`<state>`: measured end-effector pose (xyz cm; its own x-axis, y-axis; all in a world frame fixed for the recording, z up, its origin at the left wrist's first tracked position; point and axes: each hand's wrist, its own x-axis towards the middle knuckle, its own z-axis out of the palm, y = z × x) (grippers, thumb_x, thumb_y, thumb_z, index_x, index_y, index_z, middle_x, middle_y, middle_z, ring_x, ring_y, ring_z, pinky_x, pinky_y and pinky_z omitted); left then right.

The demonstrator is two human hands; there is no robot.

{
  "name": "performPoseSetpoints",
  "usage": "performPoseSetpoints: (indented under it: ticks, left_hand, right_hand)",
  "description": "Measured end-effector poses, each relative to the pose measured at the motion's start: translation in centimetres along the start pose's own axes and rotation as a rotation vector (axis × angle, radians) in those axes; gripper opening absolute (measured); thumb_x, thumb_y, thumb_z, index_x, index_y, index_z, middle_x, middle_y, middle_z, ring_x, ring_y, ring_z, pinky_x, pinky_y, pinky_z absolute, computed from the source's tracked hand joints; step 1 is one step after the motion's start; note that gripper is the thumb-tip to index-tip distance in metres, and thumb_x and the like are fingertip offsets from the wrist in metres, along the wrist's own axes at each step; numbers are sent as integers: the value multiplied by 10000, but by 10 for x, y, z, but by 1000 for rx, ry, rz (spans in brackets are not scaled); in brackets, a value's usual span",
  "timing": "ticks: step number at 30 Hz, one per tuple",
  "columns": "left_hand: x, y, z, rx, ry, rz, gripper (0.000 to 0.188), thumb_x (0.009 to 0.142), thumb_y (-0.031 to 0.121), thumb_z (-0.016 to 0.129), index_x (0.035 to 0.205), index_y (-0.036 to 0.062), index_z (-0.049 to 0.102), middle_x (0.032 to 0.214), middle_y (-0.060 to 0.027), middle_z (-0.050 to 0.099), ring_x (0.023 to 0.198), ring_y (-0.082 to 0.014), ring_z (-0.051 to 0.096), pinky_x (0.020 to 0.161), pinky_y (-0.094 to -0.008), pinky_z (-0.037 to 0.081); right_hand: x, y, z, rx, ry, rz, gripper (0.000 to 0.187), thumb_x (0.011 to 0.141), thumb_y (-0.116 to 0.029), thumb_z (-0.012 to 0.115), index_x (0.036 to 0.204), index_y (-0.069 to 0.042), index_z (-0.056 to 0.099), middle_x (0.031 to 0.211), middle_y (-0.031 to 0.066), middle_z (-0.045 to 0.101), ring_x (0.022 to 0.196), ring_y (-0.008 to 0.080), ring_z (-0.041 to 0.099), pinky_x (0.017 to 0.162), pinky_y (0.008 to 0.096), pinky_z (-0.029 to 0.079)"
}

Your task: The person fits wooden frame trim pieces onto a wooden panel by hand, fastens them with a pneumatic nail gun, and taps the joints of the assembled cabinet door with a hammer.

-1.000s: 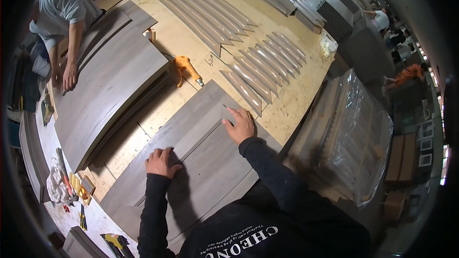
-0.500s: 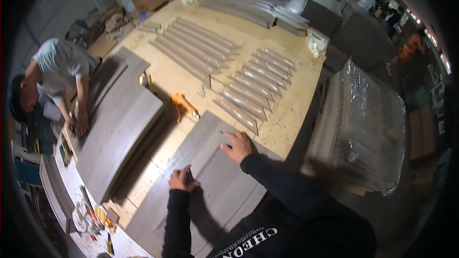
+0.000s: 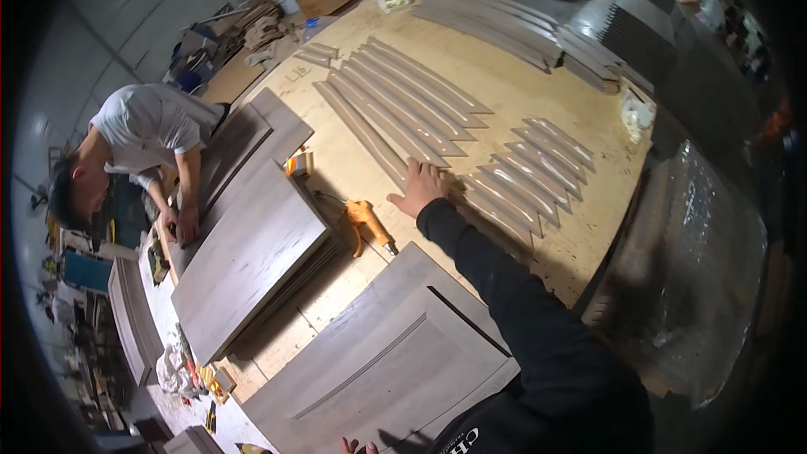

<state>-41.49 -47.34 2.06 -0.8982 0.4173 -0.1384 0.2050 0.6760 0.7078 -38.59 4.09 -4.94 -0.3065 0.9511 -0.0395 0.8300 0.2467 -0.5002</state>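
My right hand (image 3: 423, 188) reaches over the table, its fingers closed round the near end of a grey-brown wooden moulding strip (image 3: 357, 124). That strip is the leftmost of a row of moulding strips (image 3: 412, 88) with slanted ends. At the lower edge, only the fingertips of my left hand (image 3: 357, 446) show, spread apart over a grey wooden panel door (image 3: 378, 370). The door lies in front of me, with a recessed middle and a dark gap along its far right side. A second group of shorter moulding strips (image 3: 530, 176) lies right of my right hand.
An orange air blow gun (image 3: 363, 223) lies between the door and a stack of grey panels (image 3: 252, 252). Across the stack, a co-worker (image 3: 155, 139) bends over a board. More strips (image 3: 487, 21) lie at the table's far edge. Plastic-wrapped stock (image 3: 689, 269) stands to the right.
My right hand has left the door and reached forward to the leftmost strip. My left hand has drawn back to the lower edge. The view has shifted, and the door's recessed middle now shows.
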Motion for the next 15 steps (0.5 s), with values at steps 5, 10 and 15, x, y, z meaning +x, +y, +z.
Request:
performPoseSetpoints:
  ticks: [5, 10, 15]
  left_hand:
    - [-20, 29, 11, -17, -1, -76, 595, 747, 91, 670, 1293, 19, 444, 1099, -161, 571, 875, -238, 570, 786, -338, 467]
    - [-38, 56, 6, -75, 64, -80, 554, 781, 77, 650, 1296, 39, 451, 1094, -143, 586, 842, -207, 574, 762, -321, 473]
    - [21, 11, 22, -268, 0, 257, 651, 682, 61, 663, 1286, -29, 435, 1099, -187, 553, 903, -276, 562, 789, -372, 474]
  right_hand:
    - [58, 6, 56, -40, 113, -57, 800, 684, -410, 715, 1288, -26, 360, 1166, 196, 496, 1102, 354, 467, 923, 462, 392]
    - [46, 0, 2, 134, -197, 78, 642, 720, -306, 667, 1226, 11, 432, 1109, 224, 557, 1003, 314, 558, 854, 377, 464]
    - [-54, 71, -85, 1365, -811, 244, 362, 809, -124, 597, 1133, 10, 511, 1062, 160, 591, 854, 171, 603, 673, 268, 522]
